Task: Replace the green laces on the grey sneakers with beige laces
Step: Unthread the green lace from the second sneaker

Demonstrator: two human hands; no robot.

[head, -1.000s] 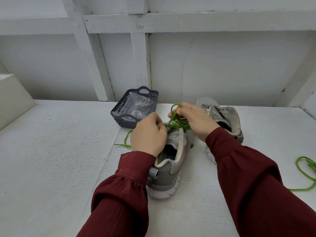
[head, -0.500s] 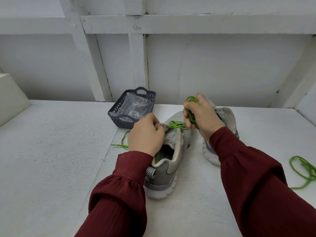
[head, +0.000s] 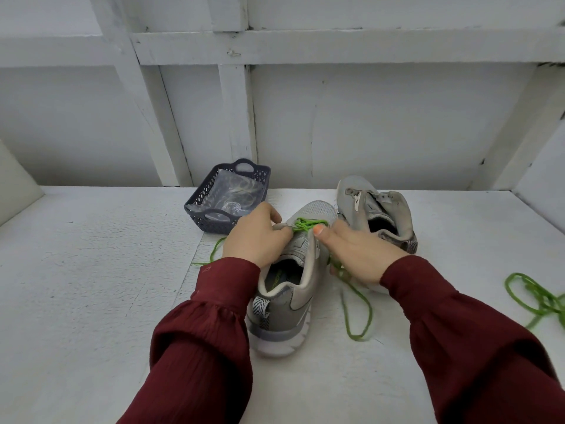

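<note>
I saw the near sneaker lying toe-away between both hands, the green lace crossing its far eyelets. The left hand pinched the tongue. The right hand lay flat-fingered (its grip on the trailing lace unclear), equally near.

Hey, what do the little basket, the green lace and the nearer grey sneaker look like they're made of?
The basket: probably moulded plastic, matt dark blue-grey, given its lattice walls and cut-out handles. The green lace: a woven cord, likely textile, lying in limp loops. The nearer grey sneaker: mesh fabric toe, smoother shiny side panels, synthetic or leather, and a white rubbery-looking sole.
</note>
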